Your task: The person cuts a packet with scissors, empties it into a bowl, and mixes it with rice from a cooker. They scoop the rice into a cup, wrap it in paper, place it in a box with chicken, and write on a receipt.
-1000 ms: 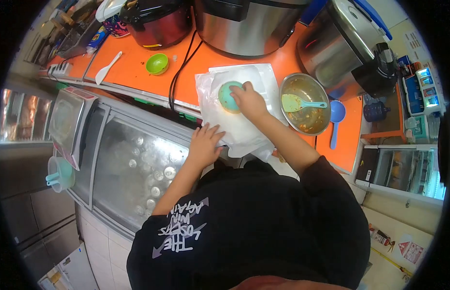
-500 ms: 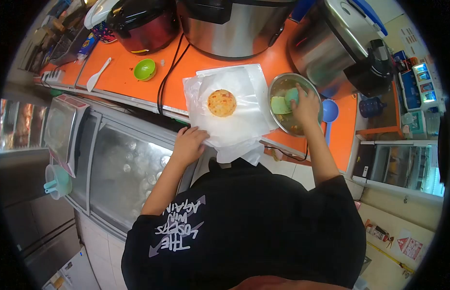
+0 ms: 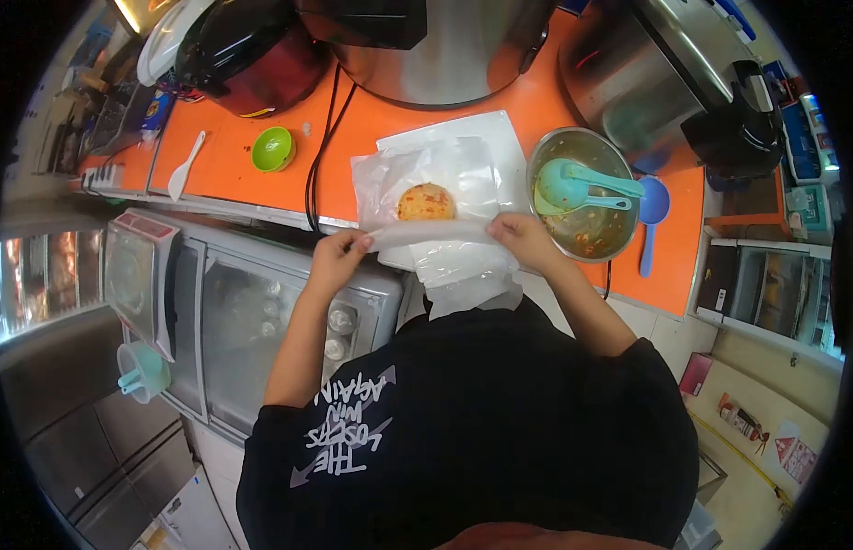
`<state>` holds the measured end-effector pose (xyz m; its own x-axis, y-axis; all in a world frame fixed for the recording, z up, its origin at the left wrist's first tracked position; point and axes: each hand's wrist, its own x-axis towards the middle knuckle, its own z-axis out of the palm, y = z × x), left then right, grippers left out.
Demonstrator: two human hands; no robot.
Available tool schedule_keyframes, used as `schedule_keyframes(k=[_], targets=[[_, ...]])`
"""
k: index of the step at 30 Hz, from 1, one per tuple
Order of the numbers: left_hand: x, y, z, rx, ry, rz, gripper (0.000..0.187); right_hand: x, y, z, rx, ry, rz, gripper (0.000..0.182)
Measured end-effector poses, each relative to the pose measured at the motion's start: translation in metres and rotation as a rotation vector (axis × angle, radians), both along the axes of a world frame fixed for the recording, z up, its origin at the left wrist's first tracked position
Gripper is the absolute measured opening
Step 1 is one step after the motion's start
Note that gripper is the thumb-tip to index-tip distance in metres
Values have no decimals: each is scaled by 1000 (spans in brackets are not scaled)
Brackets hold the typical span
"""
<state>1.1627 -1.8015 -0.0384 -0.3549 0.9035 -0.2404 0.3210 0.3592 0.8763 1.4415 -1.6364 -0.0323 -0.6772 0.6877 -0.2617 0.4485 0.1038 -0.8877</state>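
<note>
A round mound of orange rice (image 3: 426, 201) lies on a clear plastic sheet (image 3: 463, 165) spread over the orange counter (image 3: 252, 119). My left hand (image 3: 339, 257) pinches the sheet's near left edge and my right hand (image 3: 521, 240) pinches its near right edge. Both lift that edge up and fold it toward the rice. More loose sheets hang over the counter's front edge below my hands.
A steel bowl (image 3: 582, 234) with a teal cup and teal spatula stands right of the sheet, a blue spoon (image 3: 653, 215) beside it. Rice cookers line the back. A small green bowl (image 3: 273, 148) and white spatula (image 3: 185, 167) lie left. A black cable crosses the counter.
My right hand lifted the teal cup off the rice, put it into the steel bowl, then came back. Both hands now grip the sheet's near edge and raise it.
</note>
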Motion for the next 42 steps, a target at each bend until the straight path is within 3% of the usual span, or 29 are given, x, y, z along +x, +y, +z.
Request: schedule_keyframes(k=[2,3,6,7,10,11,14,17,20,23,26,27,29,33,38,41,42], targets=[[-7,15,-16,106,-125,183,30,-16,4,-16,-60,136,-230,25],[-5,24,-19,173,61,189,28,-26,10,-17,16,27,-245,25],[7,54,-33,-4,467,312,25,-57,22,-15,224,-295,-216,24],[11,57,-29,-190,591,254,17,-61,22,-32,276,-405,-156,24],[12,54,-36,-184,546,204,18,-65,24,-43,322,-510,-102,23],[15,54,-22,-64,604,223,25,-65,21,-43,310,-514,-96,23],[24,50,15,292,988,-130,29,-60,21,-33,304,-441,-144,24],[38,27,30,291,965,-362,30,-64,22,-8,277,-545,-84,27],[41,-10,27,150,822,-492,29,-76,26,8,659,-359,-16,32],[36,-24,36,-352,288,-623,30,-106,51,13,816,-312,139,32],[31,-3,77,-355,288,-445,31,-131,77,4,708,-596,313,29],[31,2,78,-209,363,-364,28,-136,87,-5,666,-583,343,28],[32,12,67,-65,433,-427,28,-138,101,-18,580,-564,402,27],[51,21,34,150,751,-574,40,-144,98,4,715,-698,514,18],[56,33,11,37,757,-549,55,-145,97,0,799,-640,548,22],[52,38,7,-2,756,-521,58,-148,108,26,342,-540,921,25],[51,38,6,-16,755,-519,59,-149,106,23,333,-528,901,26]])
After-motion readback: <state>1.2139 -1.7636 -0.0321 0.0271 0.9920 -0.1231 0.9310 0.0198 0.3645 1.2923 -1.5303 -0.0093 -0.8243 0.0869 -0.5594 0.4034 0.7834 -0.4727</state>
